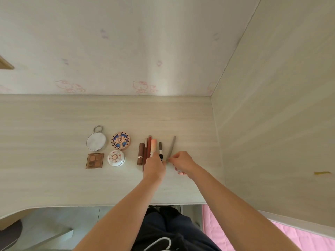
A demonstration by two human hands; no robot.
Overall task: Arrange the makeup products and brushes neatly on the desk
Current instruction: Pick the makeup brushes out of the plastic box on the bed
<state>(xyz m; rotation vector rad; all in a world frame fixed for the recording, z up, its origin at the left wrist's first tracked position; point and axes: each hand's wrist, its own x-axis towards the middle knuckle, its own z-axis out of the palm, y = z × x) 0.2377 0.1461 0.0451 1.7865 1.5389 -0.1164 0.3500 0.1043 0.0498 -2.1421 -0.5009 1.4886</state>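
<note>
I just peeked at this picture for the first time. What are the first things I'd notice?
Probably the two bare arms reaching onto the pale desk, with the right hand pinching the near end of a thin grey pencil and the left hand beside a row of lipsticks. To the left sit four compacts, the colourful round one standing out.

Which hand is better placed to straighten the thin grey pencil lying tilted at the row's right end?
Right. The right hand already pinches the near end of the thin grey pencil, while the left hand rests over the black-tipped pen beside it.
</note>
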